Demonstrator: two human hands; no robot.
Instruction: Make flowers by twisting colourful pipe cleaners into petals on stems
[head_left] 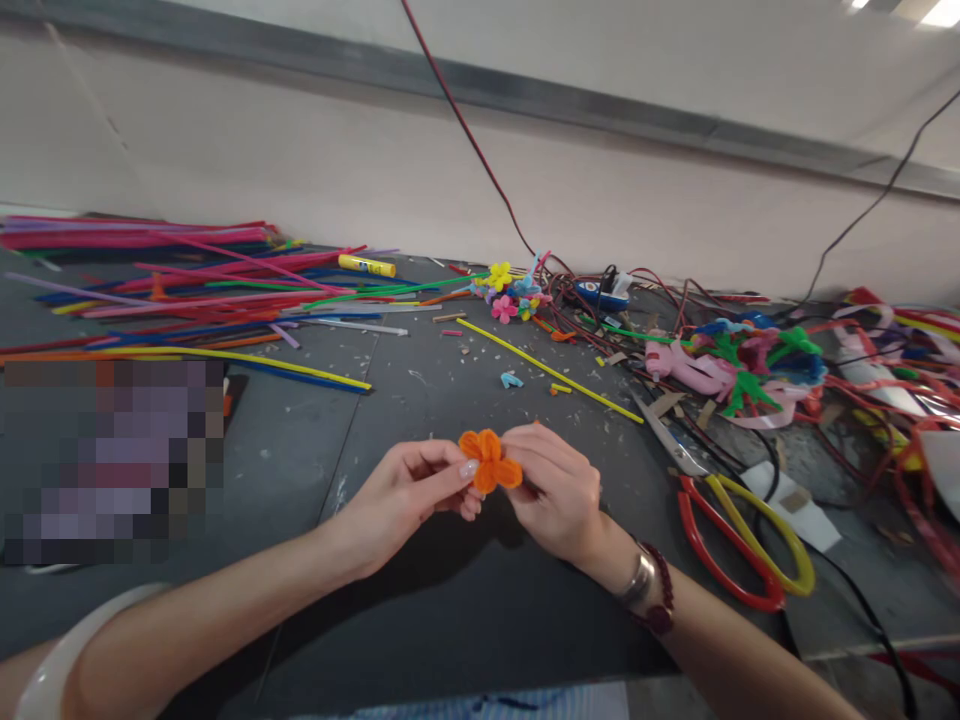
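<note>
An orange pipe-cleaner flower [489, 462] with rounded fuzzy petals is held up between both hands, just above the dark table. My left hand [420, 482] pinches its left side, with the thumb lying over a petal. On the other side, my right hand [556, 487] has its fingers curled behind the flower's right petals; those fingertips are partly hidden. Beyond the hands lie a yellow pipe cleaner [551, 370] and small light-blue cut pieces [511, 380]. Farther back is a cluster of small finished flowers [510, 295] in yellow, pink and blue.
Scissors [739, 530] with red and yellow handles lie right of my right hand. Many coloured pipe cleaners [187, 290] spread across the back left, beside a yellow glue stick [367, 265]. Tangled wires, ribbons and a pink bottle [690, 365] crowd the right. A blurred-out patch [112, 460] covers the left.
</note>
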